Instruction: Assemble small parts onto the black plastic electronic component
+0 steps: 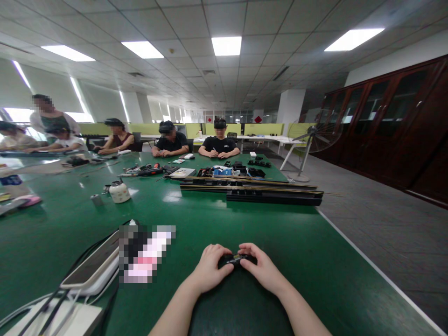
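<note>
A small black object (237,259) with a light, brassy patch in its middle lies between my two hands, low over the green table (280,233). My left hand (212,267) is closed around its left end, thumb in front and fingers behind. On the other end, my right hand (259,266) grips it between thumb and curled fingers. The fingers cover both ends, so its exact kind cannot be made out.
Long black rails (275,196) with thin brass-coloured rods lie across the table ahead. To the left are a phone (93,263) with cables, a pale round jar (119,192) and a grey cylinder (97,200). Several people sit beyond. A fan (310,135) stands right.
</note>
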The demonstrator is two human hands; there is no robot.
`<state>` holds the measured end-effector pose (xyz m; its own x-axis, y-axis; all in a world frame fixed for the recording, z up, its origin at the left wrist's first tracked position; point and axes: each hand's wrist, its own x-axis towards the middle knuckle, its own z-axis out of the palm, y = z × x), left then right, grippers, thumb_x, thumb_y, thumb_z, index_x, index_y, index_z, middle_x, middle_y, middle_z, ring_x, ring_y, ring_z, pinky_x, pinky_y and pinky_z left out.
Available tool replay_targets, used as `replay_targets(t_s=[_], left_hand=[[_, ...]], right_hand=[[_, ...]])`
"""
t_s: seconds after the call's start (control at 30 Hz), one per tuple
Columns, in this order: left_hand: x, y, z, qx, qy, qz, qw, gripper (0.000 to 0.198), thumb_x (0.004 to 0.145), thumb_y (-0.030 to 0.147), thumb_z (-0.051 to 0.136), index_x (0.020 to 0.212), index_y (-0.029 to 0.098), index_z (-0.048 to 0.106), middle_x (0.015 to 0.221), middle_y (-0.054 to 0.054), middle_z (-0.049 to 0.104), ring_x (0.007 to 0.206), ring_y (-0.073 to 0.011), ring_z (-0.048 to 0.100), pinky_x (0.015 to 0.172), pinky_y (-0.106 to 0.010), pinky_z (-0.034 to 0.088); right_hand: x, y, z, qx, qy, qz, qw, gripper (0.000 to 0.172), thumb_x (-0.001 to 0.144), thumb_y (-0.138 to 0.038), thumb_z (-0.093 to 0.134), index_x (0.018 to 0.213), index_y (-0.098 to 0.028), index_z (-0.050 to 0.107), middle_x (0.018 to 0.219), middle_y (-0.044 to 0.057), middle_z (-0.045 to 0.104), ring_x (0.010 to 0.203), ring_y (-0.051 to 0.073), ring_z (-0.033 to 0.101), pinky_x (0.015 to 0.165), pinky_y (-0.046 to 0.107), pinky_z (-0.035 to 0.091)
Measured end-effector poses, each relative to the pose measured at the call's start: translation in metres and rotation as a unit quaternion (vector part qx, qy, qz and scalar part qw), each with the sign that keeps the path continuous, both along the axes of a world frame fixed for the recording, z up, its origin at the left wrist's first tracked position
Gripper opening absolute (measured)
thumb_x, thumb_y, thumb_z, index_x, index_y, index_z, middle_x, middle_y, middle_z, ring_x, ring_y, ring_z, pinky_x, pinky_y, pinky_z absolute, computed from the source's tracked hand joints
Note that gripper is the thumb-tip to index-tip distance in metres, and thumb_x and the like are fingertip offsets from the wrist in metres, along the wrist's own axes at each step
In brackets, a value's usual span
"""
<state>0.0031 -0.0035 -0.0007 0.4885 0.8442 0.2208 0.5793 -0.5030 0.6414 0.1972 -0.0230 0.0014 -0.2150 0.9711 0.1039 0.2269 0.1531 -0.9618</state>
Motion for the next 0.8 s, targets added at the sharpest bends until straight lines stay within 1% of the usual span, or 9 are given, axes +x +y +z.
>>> replay_targets(t_s=[0.2,0.27,0.33,0.4,0.43,0.5,0.57,0.7,0.8], left_hand=[[0.000,0.000,-0.004,-0.061,-0.074,0.005,0.995,0.034,0.073,0.035,0.060,0.106,0.026,0.058,0.104,-0.004,0.060,0.105,-0.0245,0.048,0.104,-0.047,0.010],[0.004,0.000,-0.007,-0.098,-0.128,0.016,0.987,0.042,0.071,0.035,0.063,0.111,0.024,0.056,0.110,-0.007,0.058,0.109,-0.0261,0.046,0.104,-0.046,0.014],[0.011,-0.001,-0.010,-0.153,-0.220,0.014,0.963,0.057,0.069,0.033,0.066,0.121,0.021,0.047,0.116,-0.010,0.054,0.110,-0.0257,0.046,0.101,-0.043,0.024],[0.020,-0.002,-0.011,-0.228,-0.338,-0.015,0.913,0.072,0.069,0.031,0.067,0.130,0.020,0.032,0.114,-0.011,0.055,0.107,-0.0235,0.050,0.098,-0.039,0.031],[0.025,-0.003,-0.011,-0.269,-0.397,-0.032,0.877,0.075,0.068,0.032,0.069,0.131,0.019,0.030,0.113,-0.011,0.055,0.106,-0.0232,0.052,0.096,-0.038,0.033],[0.033,-0.006,-0.009,-0.349,-0.492,-0.032,0.797,0.066,0.070,0.034,0.069,0.125,0.020,0.035,0.116,-0.012,0.054,0.099,-0.0229,0.058,0.089,-0.037,0.040],[0.038,-0.008,-0.006,-0.431,-0.530,-0.007,0.730,0.052,0.074,0.036,0.065,0.117,0.020,0.041,0.114,-0.011,0.055,0.086,-0.0211,0.064,0.081,-0.035,0.045],[0.042,-0.007,-0.005,-0.524,-0.602,0.027,0.602,0.039,0.079,0.049,0.053,0.101,0.017,0.050,0.095,-0.008,0.063,0.077,-0.0198,0.065,0.076,-0.033,0.046],[0.042,-0.004,-0.006,-0.579,-0.618,0.026,0.531,0.041,0.082,0.054,0.044,0.094,0.017,0.053,0.083,-0.008,0.064,0.078,-0.0221,0.063,0.075,-0.035,0.046]], right_hand=[[0.003,0.001,0.000,-0.007,0.045,-0.007,0.999,0.032,0.072,-0.029,0.061,0.100,-0.021,0.050,0.098,0.006,0.063,0.101,0.021,0.057,0.096,0.042,0.037],[0.003,0.001,0.000,-0.014,0.076,-0.017,0.997,0.035,0.070,-0.034,0.063,0.100,-0.021,0.050,0.098,0.007,0.063,0.102,0.022,0.057,0.096,0.043,0.037],[0.002,0.001,0.001,-0.017,0.108,-0.027,0.994,0.038,0.068,-0.039,0.065,0.099,-0.021,0.050,0.099,0.007,0.063,0.103,0.022,0.057,0.096,0.042,0.038],[0.000,0.001,0.002,-0.014,0.131,-0.035,0.991,0.040,0.067,-0.042,0.066,0.098,-0.021,0.051,0.099,0.008,0.063,0.104,0.023,0.056,0.096,0.042,0.038],[-0.001,0.001,0.003,-0.011,0.139,-0.038,0.989,0.040,0.067,-0.044,0.066,0.097,-0.021,0.052,0.099,0.008,0.063,0.103,0.023,0.056,0.095,0.042,0.038],[-0.002,0.001,0.004,-0.003,0.149,-0.046,0.988,0.040,0.067,-0.045,0.066,0.096,-0.021,0.054,0.100,0.008,0.063,0.101,0.024,0.057,0.093,0.042,0.040],[-0.002,0.001,0.004,0.014,0.146,-0.055,0.988,0.037,0.069,-0.045,0.064,0.095,-0.020,0.055,0.099,0.009,0.063,0.099,0.024,0.058,0.092,0.040,0.041],[-0.007,-0.001,0.007,0.033,0.095,-0.035,0.994,0.027,0.073,-0.036,0.060,0.094,-0.019,0.057,0.096,0.008,0.065,0.093,0.023,0.060,0.087,0.037,0.043],[-0.016,-0.005,0.009,0.052,0.053,-0.010,0.997,0.021,0.074,-0.023,0.055,0.095,-0.020,0.058,0.100,0.005,0.065,0.097,0.021,0.058,0.089,0.035,0.041]])
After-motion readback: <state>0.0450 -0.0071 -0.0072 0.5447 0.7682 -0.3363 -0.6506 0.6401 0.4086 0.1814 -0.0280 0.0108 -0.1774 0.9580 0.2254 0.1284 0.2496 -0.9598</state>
